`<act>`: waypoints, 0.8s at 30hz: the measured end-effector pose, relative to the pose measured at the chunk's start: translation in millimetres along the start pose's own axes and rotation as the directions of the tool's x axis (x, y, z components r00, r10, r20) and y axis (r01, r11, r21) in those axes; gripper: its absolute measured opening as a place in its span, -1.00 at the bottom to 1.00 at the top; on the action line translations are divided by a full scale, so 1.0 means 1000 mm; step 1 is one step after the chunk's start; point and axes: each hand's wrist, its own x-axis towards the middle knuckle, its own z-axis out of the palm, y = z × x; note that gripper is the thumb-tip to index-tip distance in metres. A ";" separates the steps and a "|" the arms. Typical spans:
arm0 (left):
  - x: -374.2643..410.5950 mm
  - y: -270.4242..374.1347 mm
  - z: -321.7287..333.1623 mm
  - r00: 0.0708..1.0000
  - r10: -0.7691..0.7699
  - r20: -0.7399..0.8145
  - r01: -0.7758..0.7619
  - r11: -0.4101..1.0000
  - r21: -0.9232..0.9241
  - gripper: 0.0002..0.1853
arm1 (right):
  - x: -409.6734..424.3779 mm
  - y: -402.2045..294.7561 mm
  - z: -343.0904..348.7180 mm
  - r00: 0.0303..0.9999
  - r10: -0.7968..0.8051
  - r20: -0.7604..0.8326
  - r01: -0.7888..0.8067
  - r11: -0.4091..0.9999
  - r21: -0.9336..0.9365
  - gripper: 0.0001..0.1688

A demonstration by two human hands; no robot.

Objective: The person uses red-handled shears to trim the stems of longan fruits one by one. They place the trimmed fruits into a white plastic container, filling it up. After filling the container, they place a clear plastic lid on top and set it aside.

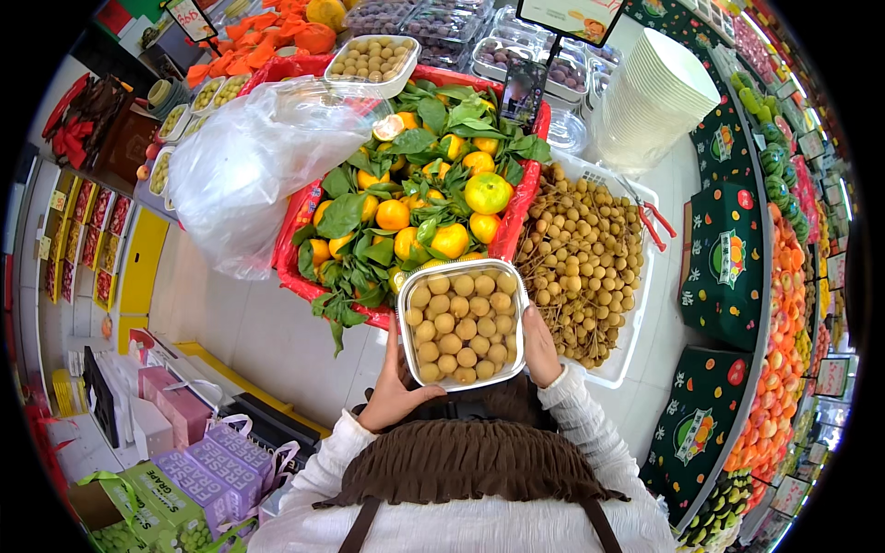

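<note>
Between my left hand (pixel 397 390) and my right hand (pixel 542 345) is a clear-lidded plastic tray of longans (pixel 463 325), held at its two sides. Just beyond it stands a red-lined crate (pixel 531 197) of leafy mandarins (pixel 393 215), with a second longan tray (pixel 371 59) on its far rim. A crumpled clear plastic bag (pixel 235 159) lies over the crate's left side. To the right, a white plastic basket (pixel 639 332) holds loose longans on stems (pixel 581 249). Red-handled shears (pixel 653 220) rest on the basket's edge.
A stack of white trays (pixel 650 97) in plastic stands beyond the basket. Packs of dark fruit (pixel 442 24) and a phone (pixel 523 93) are behind the crate. Green boxes (pixel 726 263) and a fruit display line the right; gift bags (pixel 228 463) stand at lower left.
</note>
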 end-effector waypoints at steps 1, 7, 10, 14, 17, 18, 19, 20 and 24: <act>0.000 -0.003 -0.002 1.000 -0.020 0.011 0.020 1.000 0.016 0.32 | 0.003 0.002 0.000 1.000 -0.006 0.012 0.005 1.000 0.024 -0.43; -0.003 -0.002 -0.002 0.997 0.005 0.072 -0.012 0.995 0.101 0.29 | -0.013 -0.004 0.007 0.993 0.108 -0.051 -0.091 0.960 0.265 -0.44; 0.001 0.026 0.010 0.991 0.072 0.117 -0.086 0.989 0.122 0.33 | -0.030 -0.006 -0.001 0.978 0.208 -0.015 -0.167 0.823 0.543 -0.41; 0.023 0.023 0.019 0.979 0.110 0.173 -0.131 0.985 0.113 0.34 | -0.050 -0.014 -0.013 0.986 0.166 0.026 -0.142 0.739 0.659 -0.38; 0.046 0.029 0.048 0.967 0.134 0.218 -0.117 0.989 -0.089 0.27 | -0.056 -0.027 -0.020 0.988 0.154 -0.028 -0.085 0.674 0.734 -0.40; 0.049 0.028 0.057 0.964 0.144 0.225 -0.147 0.989 -0.003 0.23 | -0.058 -0.026 -0.021 0.987 0.141 -0.080 -0.039 0.687 0.725 -0.41; 0.056 0.031 0.064 0.954 0.158 0.256 -0.199 0.969 0.145 0.14 | -0.059 -0.026 -0.023 0.983 0.127 -0.131 0.005 0.700 0.714 -0.42; 0.061 0.028 0.071 0.976 0.090 0.198 -0.093 0.996 0.006 0.10 | -0.056 -0.026 -0.026 0.982 0.087 -0.168 0.061 0.697 0.715 -0.46; 0.074 0.021 0.087 0.996 -0.023 0.082 0.043 0.968 -0.249 -0.19 | -0.049 -0.043 -0.031 0.963 0.005 -0.270 0.191 0.697 0.691 -0.53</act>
